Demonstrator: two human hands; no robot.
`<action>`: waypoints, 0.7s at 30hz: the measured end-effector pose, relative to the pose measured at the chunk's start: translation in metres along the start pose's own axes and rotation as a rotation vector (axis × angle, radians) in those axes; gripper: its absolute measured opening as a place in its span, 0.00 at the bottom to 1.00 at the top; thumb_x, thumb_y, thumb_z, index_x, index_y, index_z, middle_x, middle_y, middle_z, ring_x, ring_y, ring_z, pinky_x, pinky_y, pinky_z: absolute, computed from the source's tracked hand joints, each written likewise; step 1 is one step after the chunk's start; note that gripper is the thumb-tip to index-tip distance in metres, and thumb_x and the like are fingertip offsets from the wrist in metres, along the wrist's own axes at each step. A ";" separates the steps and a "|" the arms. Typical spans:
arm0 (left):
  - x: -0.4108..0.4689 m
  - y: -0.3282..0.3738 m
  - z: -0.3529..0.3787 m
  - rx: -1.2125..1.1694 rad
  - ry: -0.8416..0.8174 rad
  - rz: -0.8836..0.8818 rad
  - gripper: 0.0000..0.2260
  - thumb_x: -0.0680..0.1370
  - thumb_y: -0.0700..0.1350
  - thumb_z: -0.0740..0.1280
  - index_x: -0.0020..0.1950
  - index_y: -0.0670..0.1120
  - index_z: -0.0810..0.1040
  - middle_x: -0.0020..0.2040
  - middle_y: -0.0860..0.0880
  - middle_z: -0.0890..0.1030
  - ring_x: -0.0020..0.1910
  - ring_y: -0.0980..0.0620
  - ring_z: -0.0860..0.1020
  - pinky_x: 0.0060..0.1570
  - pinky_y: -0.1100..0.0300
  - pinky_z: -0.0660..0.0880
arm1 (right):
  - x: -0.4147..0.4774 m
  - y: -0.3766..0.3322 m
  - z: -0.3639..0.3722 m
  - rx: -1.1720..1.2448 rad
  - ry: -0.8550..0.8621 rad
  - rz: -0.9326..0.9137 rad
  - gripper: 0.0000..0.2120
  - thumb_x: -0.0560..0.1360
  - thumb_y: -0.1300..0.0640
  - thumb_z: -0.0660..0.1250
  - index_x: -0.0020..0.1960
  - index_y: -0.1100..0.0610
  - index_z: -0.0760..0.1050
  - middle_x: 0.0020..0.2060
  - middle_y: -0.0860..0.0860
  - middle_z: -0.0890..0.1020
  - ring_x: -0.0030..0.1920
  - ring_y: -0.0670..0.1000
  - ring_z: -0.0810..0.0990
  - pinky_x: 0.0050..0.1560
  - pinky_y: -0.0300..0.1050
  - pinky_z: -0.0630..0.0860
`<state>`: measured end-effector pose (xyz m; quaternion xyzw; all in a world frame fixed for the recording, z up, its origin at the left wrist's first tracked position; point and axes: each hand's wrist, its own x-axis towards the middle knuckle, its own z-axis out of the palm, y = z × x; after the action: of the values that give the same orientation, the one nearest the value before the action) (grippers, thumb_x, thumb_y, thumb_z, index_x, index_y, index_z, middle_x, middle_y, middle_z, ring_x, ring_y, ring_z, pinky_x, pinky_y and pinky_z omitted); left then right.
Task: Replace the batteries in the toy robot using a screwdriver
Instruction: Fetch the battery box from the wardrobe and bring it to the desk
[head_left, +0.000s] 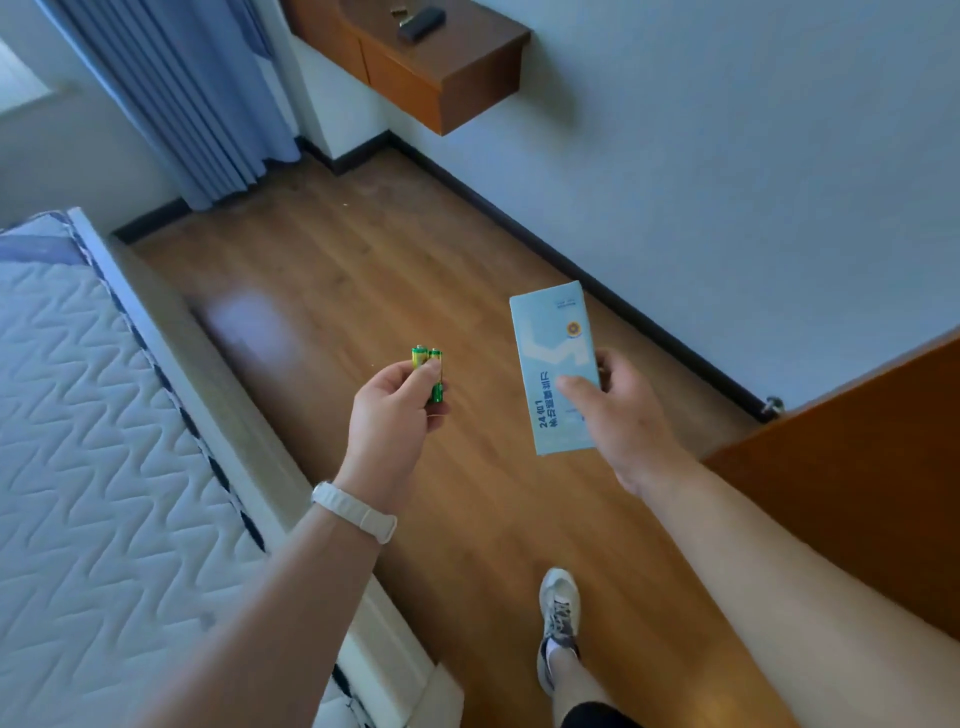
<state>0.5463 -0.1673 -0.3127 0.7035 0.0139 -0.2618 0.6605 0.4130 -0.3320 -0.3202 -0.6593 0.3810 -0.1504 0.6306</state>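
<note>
— Head view: what is carried?
— Two green batteries (430, 371) are pinched in the left grip (387, 410), just off the bed (93, 389). A pale-blue box (553, 358), likely the screwdriver kit, is clasped in the right grip (618, 410). No toy robot is seen.
— Room?
— Both are best held firmly; open floor (363, 260) lies beyond the bed's edge.

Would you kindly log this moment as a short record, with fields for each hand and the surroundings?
left hand: pinches two green batteries
right hand: holds a pale blue box, thumb on its face
left wrist: white band
surroundings: wooden floor, mattress at left, wall cabinet
toy robot: not in view
</note>
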 end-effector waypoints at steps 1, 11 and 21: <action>0.010 0.004 0.018 -0.019 0.019 -0.005 0.07 0.78 0.49 0.71 0.43 0.49 0.84 0.37 0.51 0.83 0.33 0.57 0.79 0.32 0.65 0.77 | 0.019 -0.005 -0.011 -0.016 -0.013 -0.002 0.13 0.67 0.45 0.68 0.50 0.47 0.75 0.41 0.42 0.85 0.42 0.46 0.85 0.41 0.47 0.81; 0.076 0.041 0.106 -0.094 0.051 -0.059 0.08 0.76 0.50 0.71 0.38 0.52 0.86 0.39 0.50 0.84 0.33 0.55 0.80 0.34 0.63 0.78 | 0.130 -0.045 -0.057 -0.007 -0.085 -0.032 0.05 0.75 0.55 0.68 0.50 0.51 0.75 0.44 0.47 0.84 0.43 0.46 0.85 0.37 0.40 0.81; 0.166 0.101 0.036 -0.160 0.194 0.033 0.09 0.77 0.50 0.71 0.39 0.50 0.86 0.38 0.50 0.85 0.33 0.56 0.81 0.32 0.65 0.77 | 0.217 -0.111 0.033 0.003 -0.213 -0.093 0.12 0.69 0.50 0.68 0.51 0.53 0.77 0.43 0.48 0.85 0.43 0.48 0.86 0.38 0.43 0.82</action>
<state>0.7142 -0.2678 -0.2838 0.6708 0.0870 -0.1795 0.7143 0.6139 -0.4680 -0.2812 -0.6875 0.2805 -0.1093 0.6609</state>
